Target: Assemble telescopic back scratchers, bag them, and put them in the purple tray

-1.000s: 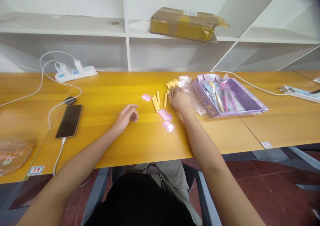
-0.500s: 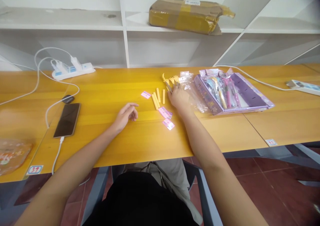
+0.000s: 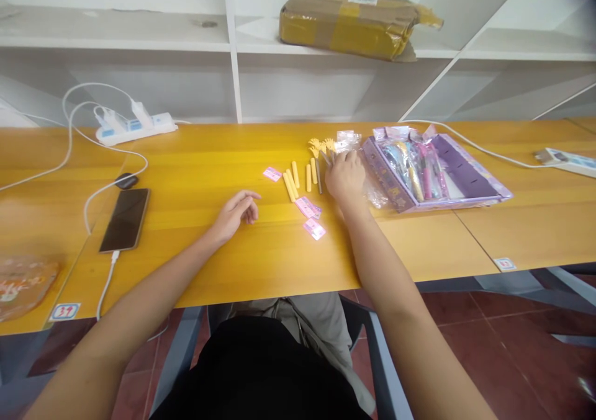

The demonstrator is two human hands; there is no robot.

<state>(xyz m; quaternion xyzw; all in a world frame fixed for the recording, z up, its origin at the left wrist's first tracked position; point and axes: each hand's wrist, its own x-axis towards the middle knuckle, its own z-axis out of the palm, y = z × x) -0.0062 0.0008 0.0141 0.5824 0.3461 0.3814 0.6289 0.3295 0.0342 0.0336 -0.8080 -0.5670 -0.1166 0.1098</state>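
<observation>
Near the table's middle, my left hand (image 3: 237, 214) rests with its fingers loosely curled and apart, holding nothing. My right hand (image 3: 346, 175) is beside a group of yellow hand-shaped pieces (image 3: 321, 147) with grey rods; its fingertips are partly hidden and seem to touch a rod. One grey rod (image 3: 319, 177) lies just left of that hand. Several yellow sticks (image 3: 289, 186) lie between my hands. Pink cards (image 3: 315, 228) are nearer to me, with another pink card (image 3: 272, 174) farther left. Clear plastic wrappers (image 3: 375, 190) lie right of my right hand.
A purple box (image 3: 475, 172) holding packaged items is on the right. On the left are a phone (image 3: 125, 220), a white power strip (image 3: 137, 129) and cables. A taped parcel (image 3: 349, 24) sits on the shelf. Another power strip (image 3: 570, 160) lies far right.
My right hand has moved slightly right. Another yellow stick and a grey rod now show beside it, and the yellow hand-shaped pieces have shifted right. My left hand is nearly still.
</observation>
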